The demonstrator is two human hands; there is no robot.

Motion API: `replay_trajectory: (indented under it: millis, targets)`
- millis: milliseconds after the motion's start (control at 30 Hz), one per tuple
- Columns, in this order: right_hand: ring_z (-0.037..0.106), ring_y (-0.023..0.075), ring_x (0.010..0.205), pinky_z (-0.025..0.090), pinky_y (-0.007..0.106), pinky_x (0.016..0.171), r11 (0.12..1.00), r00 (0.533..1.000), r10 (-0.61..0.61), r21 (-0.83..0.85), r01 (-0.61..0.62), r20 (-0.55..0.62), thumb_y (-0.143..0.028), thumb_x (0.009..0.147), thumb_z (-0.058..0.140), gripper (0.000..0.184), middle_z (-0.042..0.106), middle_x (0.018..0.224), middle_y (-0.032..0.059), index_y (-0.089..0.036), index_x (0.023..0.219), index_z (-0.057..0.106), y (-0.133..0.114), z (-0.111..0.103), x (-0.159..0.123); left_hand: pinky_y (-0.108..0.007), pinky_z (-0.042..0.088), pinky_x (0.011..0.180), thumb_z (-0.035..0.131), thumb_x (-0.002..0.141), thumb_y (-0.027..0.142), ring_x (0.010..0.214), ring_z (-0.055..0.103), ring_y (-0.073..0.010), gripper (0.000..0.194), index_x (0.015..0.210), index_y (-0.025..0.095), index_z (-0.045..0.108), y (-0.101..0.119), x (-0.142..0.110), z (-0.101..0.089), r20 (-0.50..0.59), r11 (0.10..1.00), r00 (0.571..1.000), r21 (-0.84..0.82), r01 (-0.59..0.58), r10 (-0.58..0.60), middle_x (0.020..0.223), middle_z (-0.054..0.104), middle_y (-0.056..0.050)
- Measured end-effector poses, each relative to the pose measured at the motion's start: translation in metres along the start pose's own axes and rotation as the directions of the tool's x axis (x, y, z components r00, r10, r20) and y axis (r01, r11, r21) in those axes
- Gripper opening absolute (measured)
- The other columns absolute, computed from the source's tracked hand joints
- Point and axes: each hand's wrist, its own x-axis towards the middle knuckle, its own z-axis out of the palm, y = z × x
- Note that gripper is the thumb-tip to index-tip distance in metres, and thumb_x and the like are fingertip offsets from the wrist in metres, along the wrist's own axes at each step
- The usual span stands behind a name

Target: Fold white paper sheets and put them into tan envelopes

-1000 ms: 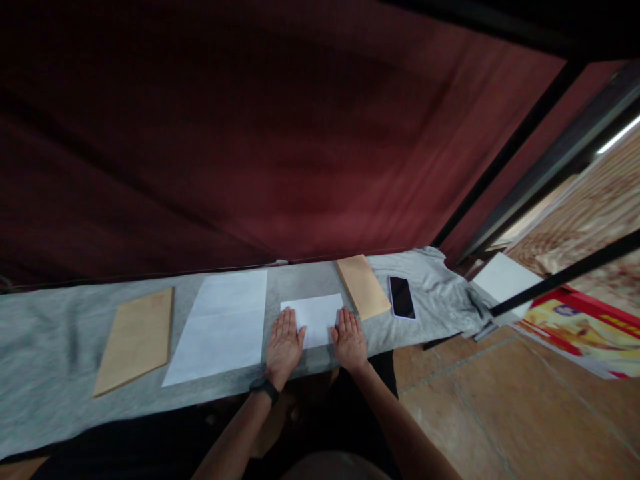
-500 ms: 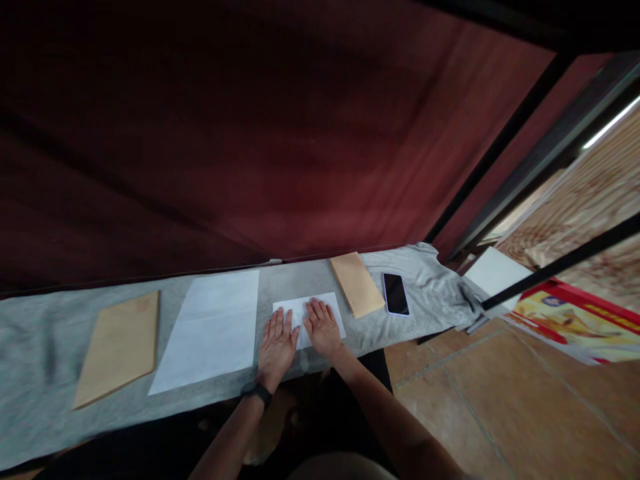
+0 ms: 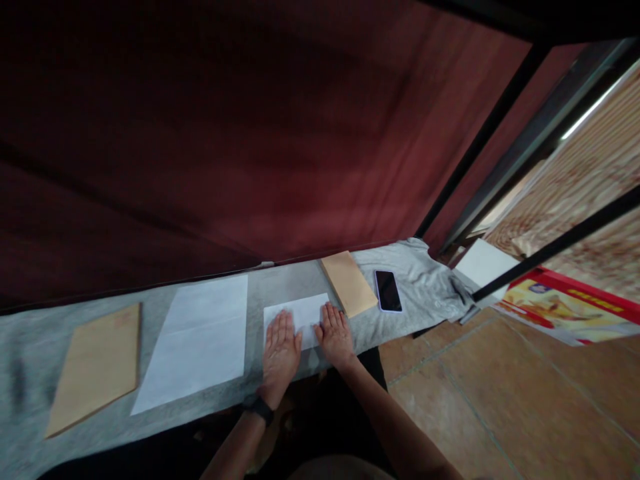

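A small white sheet of paper (image 3: 307,313), which looks folded, lies on the grey cloth in front of me. My left hand (image 3: 281,350) rests flat on its left part, fingers stretched out and thumb apart. On its right edge lies my right hand (image 3: 336,335), also flat with fingers extended. Parts of the sheet are hidden under both hands. Left of them lies a large white sheet (image 3: 197,340) with a faint crease across it. Just beyond my right hand is a narrow brown envelope stack (image 3: 349,283).
Grey cloth (image 3: 295,273) covers the long narrow surface. A thicker brown envelope stack (image 3: 97,367) lies at far left, and a phone (image 3: 388,291) at right. Dark red fabric (image 3: 310,167) hangs behind. A red and yellow box (image 3: 565,307) stands beside the tiled floor.
My hands have slid apart toward the left and right sides of the small sheet, baring its middle. The whole view has shifted slightly.
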Motion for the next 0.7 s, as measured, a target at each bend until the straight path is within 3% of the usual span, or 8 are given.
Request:
replay_trajectory:
  millis: [133, 333, 567, 700]
  targets:
    - [0.041, 0.029, 0.141, 0.03, 0.045, 0.116, 1.0, 1.0, -0.005, -0.005, 0.005, -0.026, -0.04, 0.103, 0.041, 0.058, 0.043, 0.154, 0.0175, -0.008, 0.151, 0.039, -0.001, -0.001, 0.001, -0.051, 0.028, 0.119, 0.033, 0.1, 0.039, 0.146, 0.034, -0.0299, 0.059, 0.147, 0.004, 0.043, 0.012, -0.008, 0.003, 0.04, 0.999, 0.998, 0.03, -0.045, 0.043, 0.155, 0.041, -0.02]
    - [0.046, 0.0301, 0.136, 0.034, 0.045, 0.112, 0.998, 0.998, 0.057, 0.025, -0.057, 0.016, -0.033, 0.1, 0.047, 0.051, 0.05, 0.148, 0.017, -0.009, 0.145, 0.047, 0.004, -0.017, -0.01, -0.049, 0.03, 0.119, 0.03, 0.101, 0.042, 0.146, 0.034, -0.0305, 0.062, 0.148, 0.003, 0.041, -0.012, -0.027, -0.008, 0.03, 0.998, 0.999, 0.062, -0.013, 0.011, 0.155, 0.039, -0.021]
    - [0.064, 0.0277, 0.106, 0.048, 0.038, 0.092, 0.956, 0.956, 0.276, 0.076, -0.284, 0.096, -0.027, 0.094, 0.054, 0.035, 0.066, 0.116, 0.0176, -0.013, 0.126, 0.059, 0.004, -0.034, -0.008, -0.05, 0.028, 0.12, 0.034, 0.1, 0.041, 0.146, 0.035, -0.03, 0.062, 0.151, 0.005, 0.038, -0.014, -0.034, -0.009, -0.004, 0.999, 0.999, 0.016, 0.052, -0.052, 0.155, 0.041, -0.02]
    - [0.066, 0.0229, 0.089, 0.048, 0.03, 0.078, 0.855, 0.905, 0.401, 0.296, -0.426, 0.144, -0.022, 0.087, 0.06, 0.015, 0.068, 0.093, 0.0102, -0.017, 0.1, 0.063, 0.004, -0.036, 0.003, -0.051, 0.027, 0.12, 0.035, 0.1, 0.041, 0.146, 0.035, -0.0308, 0.061, 0.15, 0.006, 0.039, -0.013, -0.034, -0.009, -0.019, 0.997, 0.998, -0.048, 0.065, -0.066, 0.154, 0.042, -0.02]
